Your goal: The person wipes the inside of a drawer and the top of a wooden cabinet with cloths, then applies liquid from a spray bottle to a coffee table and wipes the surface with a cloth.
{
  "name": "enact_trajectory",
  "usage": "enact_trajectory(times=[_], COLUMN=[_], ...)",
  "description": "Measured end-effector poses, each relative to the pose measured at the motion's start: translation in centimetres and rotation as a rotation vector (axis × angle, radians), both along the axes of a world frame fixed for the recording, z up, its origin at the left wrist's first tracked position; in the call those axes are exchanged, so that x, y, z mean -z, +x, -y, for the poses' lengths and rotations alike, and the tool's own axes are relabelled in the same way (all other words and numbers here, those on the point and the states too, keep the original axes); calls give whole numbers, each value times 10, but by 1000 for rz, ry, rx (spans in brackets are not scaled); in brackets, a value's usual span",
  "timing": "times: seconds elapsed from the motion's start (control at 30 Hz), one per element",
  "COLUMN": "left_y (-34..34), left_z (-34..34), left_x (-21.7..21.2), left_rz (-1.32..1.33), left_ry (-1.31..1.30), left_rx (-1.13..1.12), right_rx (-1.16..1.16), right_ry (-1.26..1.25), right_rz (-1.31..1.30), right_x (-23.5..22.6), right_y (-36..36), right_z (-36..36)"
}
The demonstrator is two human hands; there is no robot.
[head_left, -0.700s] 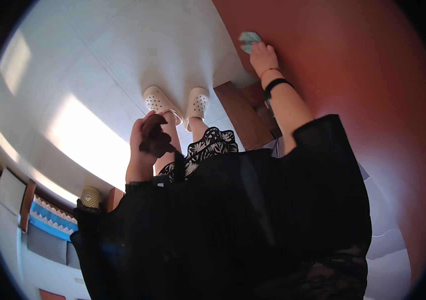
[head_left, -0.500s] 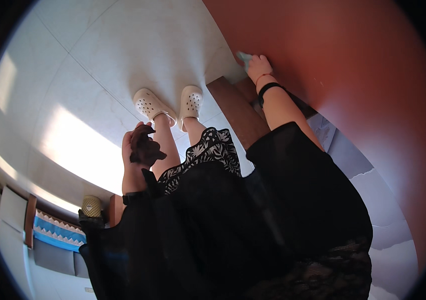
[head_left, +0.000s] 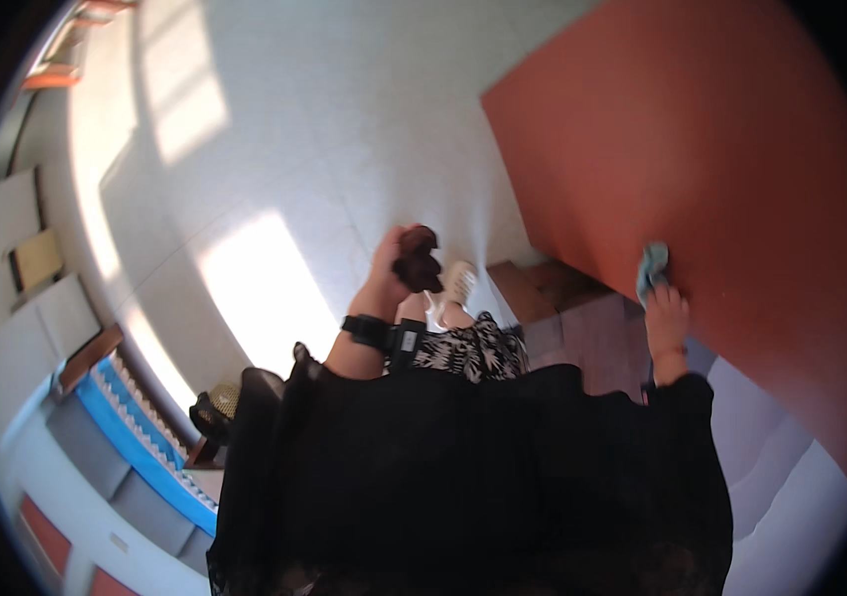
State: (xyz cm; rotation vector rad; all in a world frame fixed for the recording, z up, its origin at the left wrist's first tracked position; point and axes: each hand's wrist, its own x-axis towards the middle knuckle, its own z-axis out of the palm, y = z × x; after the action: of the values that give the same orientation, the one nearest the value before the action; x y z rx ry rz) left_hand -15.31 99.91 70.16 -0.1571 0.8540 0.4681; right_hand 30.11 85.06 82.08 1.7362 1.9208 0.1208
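Note:
In my right hand (head_left: 668, 314) is a crumpled blue-green cloth (head_left: 653, 266), gripped by the fingers and lying against the reddish-brown tabletop (head_left: 741, 179). My left hand (head_left: 388, 260) is raised over the floor, left of the table. Its fingers are closed around a crumpled, dark brown, cloth-like bundle (head_left: 419, 260), which partly hides them. A black band (head_left: 369, 331) circles my left wrist.
Below the table's near-left edge is a brown wooden piece (head_left: 533, 288). One pale clog (head_left: 459, 283) shows on the light floor (head_left: 364, 119), which has bright sun patches. At lower left are a gold mesh-like container (head_left: 223, 402) and a blue, lace-edged cloth (head_left: 141, 427).
The view has turned. My right hand with the blue-green cloth has moved from the table's edge further onto its top. My left hand still holds the dark brown bundle.

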Motion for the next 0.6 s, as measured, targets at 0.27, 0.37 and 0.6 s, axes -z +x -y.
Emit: enact_trajectory(times=[0.27, 0.37, 0.6], left_y=[-54, -62, -72], left_z=[32, 65, 100], left_x=[-75, -84, -157], left_rz=[-76, -201, -167], left_ry=[204, 258, 378], left_rx=[-171, -399, -654], right_rx=[174, 260, 493], right_ry=[491, 666, -19], right_rz=[-157, -18, 263], right_x=[-64, -49, -60], right_y=[45, 78, 79], right_z=[60, 89, 36])
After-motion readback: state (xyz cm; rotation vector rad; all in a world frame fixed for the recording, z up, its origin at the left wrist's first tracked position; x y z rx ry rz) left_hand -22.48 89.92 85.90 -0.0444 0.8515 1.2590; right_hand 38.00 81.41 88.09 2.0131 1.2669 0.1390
